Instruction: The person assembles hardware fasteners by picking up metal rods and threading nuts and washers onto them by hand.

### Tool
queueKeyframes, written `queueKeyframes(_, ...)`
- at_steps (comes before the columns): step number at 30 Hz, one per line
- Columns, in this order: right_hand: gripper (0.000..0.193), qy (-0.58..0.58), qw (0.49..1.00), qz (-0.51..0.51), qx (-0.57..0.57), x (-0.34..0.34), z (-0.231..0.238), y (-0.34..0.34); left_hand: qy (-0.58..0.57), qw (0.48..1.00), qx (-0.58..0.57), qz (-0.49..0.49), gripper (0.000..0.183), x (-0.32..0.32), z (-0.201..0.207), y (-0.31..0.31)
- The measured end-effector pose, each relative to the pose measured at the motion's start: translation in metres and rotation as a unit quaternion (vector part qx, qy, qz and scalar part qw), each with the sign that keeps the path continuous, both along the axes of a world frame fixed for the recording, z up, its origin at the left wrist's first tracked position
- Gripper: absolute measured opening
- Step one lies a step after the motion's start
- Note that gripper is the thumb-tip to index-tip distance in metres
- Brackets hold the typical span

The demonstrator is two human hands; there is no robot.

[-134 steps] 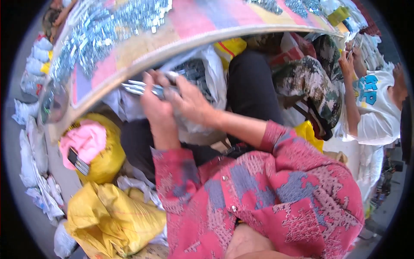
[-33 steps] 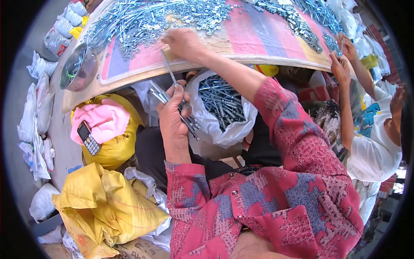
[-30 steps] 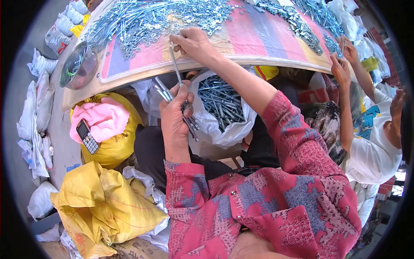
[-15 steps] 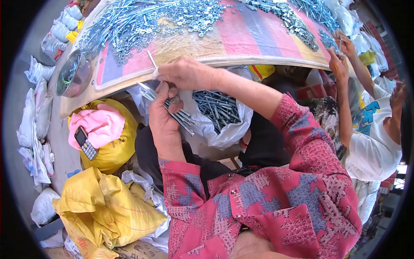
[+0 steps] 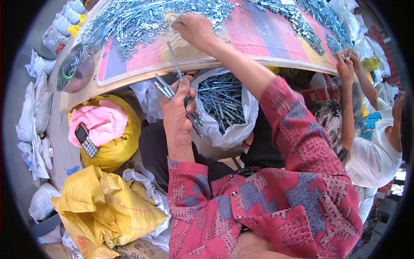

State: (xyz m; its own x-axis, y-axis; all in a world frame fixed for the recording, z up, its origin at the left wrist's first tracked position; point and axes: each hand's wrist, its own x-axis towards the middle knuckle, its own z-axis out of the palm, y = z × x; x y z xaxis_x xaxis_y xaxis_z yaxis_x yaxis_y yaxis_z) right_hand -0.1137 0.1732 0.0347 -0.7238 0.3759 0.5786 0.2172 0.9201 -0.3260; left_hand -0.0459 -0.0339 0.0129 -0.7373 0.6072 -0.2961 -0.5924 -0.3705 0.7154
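My left hand (image 5: pixel 177 118) is closed around a bundle of thin metal bolts (image 5: pixel 163 86) in front of the table edge. One bolt (image 5: pixel 173 58) stands up from the bundle between thumb and fingers, with a small piece around its lower part. My right hand (image 5: pixel 196 32) reaches over the table, fingertips pinched together at a spread of small metal nuts and washers (image 5: pixel 148 32); what they hold, if anything, is hidden. Below the edge, beside my left hand, a white plastic bag (image 5: pixel 248 116) holds many bolts with sleeves (image 5: pixel 220 99).
Long metal rods (image 5: pixel 114 21) lie heaped on the striped cloth (image 5: pixel 241 39). A metal bowl (image 5: pixel 84 77) sits at the table's left corner. Yellow sacks (image 5: pixel 108 207), a pink cloth (image 5: pixel 103 123) and a phone (image 5: pixel 86 140) are at left. Another person's hands (image 5: pixel 347 60) work at right.
My right hand has left the bundle and moved up and away to the nuts on the table. My left hand, still gripping the bolts, has shifted slightly right and down.
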Motion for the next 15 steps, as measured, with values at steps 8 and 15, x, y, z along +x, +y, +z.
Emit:
queueKeyframes(8,0.024,0.110,0.738,0.128,-0.653,0.088,0.011,-0.026,0.059,0.993,-0.041,-0.091,0.022,0.022,0.008,0.017)
queueKeyframes(15,0.024,0.189,0.688,0.154,-0.683,0.107,0.010,-0.006,0.003,0.988,0.022,-0.154,0.025,0.031,-0.009,0.033)
